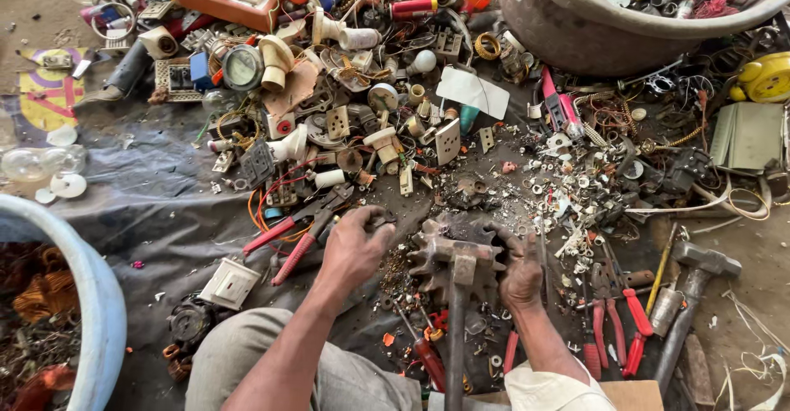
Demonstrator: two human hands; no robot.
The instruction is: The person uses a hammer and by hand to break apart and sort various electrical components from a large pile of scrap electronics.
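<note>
I have the left hand (pixel 355 245) curled loosely over a small dark part (pixel 380 218), fingers bent around it so that only its top edge shows; I cannot tell how firmly it is pinched. The right hand (pixel 520 273) is cupped against the right side of the rusty toothed gear (pixel 448 250), fingers half closed on its rim, steadying it. The gear sits near the front edge of the dark sheet (pixel 156 197) spread on the floor, between my knees, with a hammer (pixel 457 296) lying across it, head on the gear and handle running back toward me. Red-handled pliers (pixel 296 234) lie just left of the left hand. To work this well, I would judge it best to keep the gear pinned flat and seat the small part squarely on it, fingertips clear of the hammer head.
</note>
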